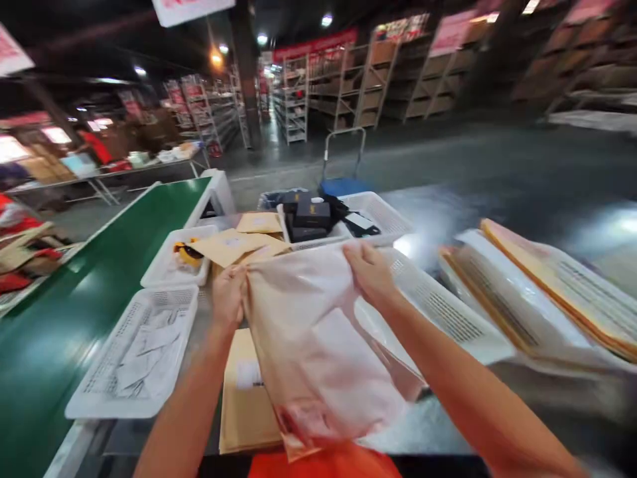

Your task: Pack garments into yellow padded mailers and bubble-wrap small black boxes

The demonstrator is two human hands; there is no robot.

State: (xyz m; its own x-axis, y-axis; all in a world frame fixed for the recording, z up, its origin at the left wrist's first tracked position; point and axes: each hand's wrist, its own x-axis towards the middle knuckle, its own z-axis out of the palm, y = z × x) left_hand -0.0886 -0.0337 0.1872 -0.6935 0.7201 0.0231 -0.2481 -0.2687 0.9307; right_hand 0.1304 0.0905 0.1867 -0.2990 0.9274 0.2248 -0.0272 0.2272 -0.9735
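Note:
A large pale pinkish plastic mailing bag [318,332] hangs between my hands, its lower end close to my body. My left hand [229,295] is closed on its upper left corner. At the upper right edge, my right hand [368,272] grips the same bag. A white patch like a label shows on its front; any print is blurred. Below and left of the bag lies a stack of brown envelopes [246,398], partly covered by it. More brown padded envelopes [233,247] lie just beyond my left hand.
On the left runs a green conveyor belt [99,272]. White baskets hold papers [149,352], a yellow-and-black item [186,252] and black boxes [312,214]. Another white basket [448,312] stands right of the bag, beside stacked mailers [552,292]. A blue trolley [343,186] and shelves [343,79] are behind.

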